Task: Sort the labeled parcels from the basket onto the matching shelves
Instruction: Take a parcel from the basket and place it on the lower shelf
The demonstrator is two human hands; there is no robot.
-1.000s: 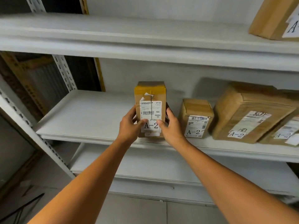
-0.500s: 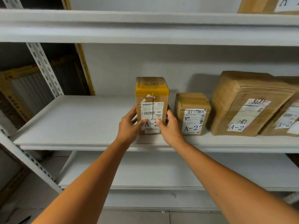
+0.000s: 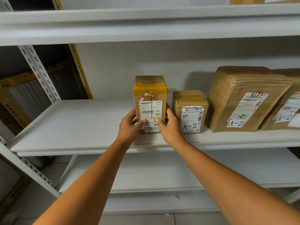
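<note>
The white metal shelf (image 3: pixel 81 124) carries the upright cardboard parcel (image 3: pixel 150 93), labelled A-2, just left of a smaller A-2 box (image 3: pixel 190 101). The left hand (image 3: pixel 129 125) and right hand (image 3: pixel 170 127) clamp its lower sides, thumbs on the label. Compared with half a second ago, the parcel stands deeper on the shelf.
</note>
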